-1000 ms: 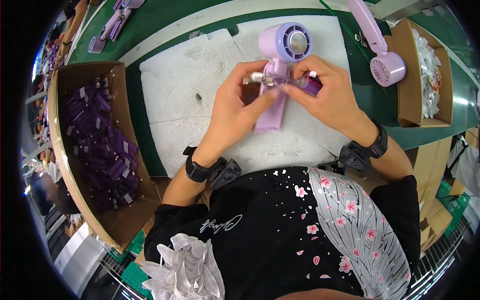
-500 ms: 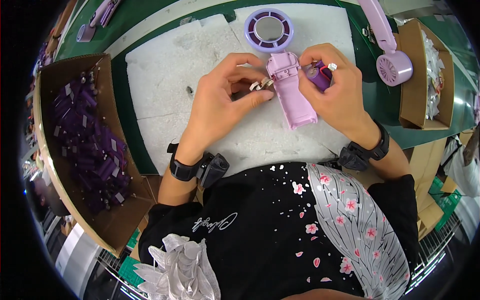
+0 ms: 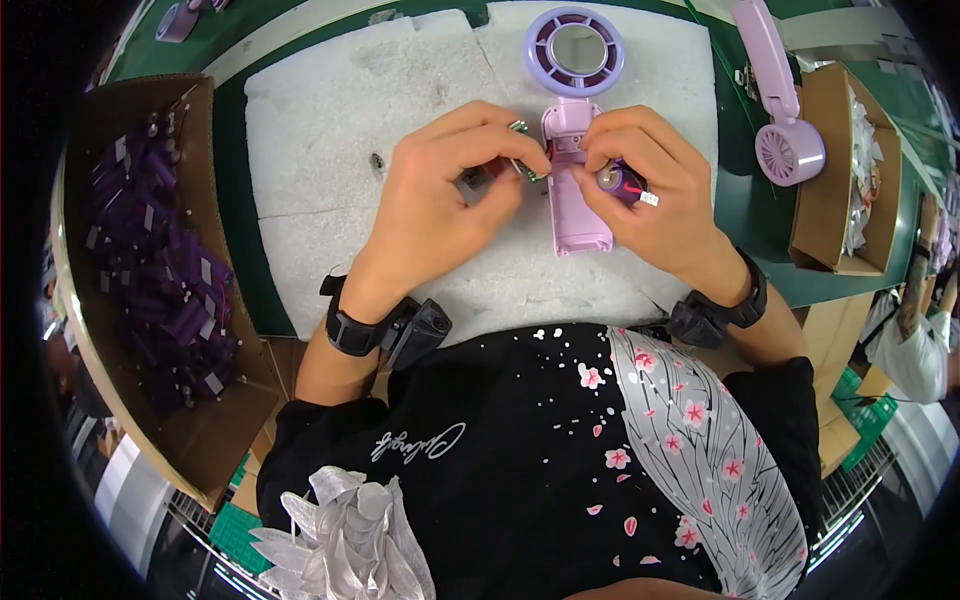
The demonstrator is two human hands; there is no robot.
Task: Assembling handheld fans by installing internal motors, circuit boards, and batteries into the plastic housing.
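Note:
A small handheld fan lies on the foam board, with a round lilac head (image 3: 576, 52) at the far end and an open pink handle shell (image 3: 580, 215) pointing toward me. My left hand (image 3: 450, 185) pinches a small green circuit board (image 3: 527, 170) beside the shell's left edge. In the curled fingers of my right hand (image 3: 655, 185) sits a purple cylindrical battery (image 3: 616, 183) with a red wire and a white plug (image 3: 649, 198). The right fingertips reach over the shell's upper part. What they touch there is partly hidden.
White foam board (image 3: 330, 150) covers the green table. At left stands a cardboard box (image 3: 235, 400) of purple batteries. At right, a cardboard box (image 3: 815, 225) holds small white packets, with an assembled pink fan (image 3: 790, 150) beside it. Another person's arm (image 3: 915, 290) shows at far right.
The left hand has turned the circuit board so its green side shows. My right hand has shifted left over the shell, battery still held. The fan sits straighter in view.

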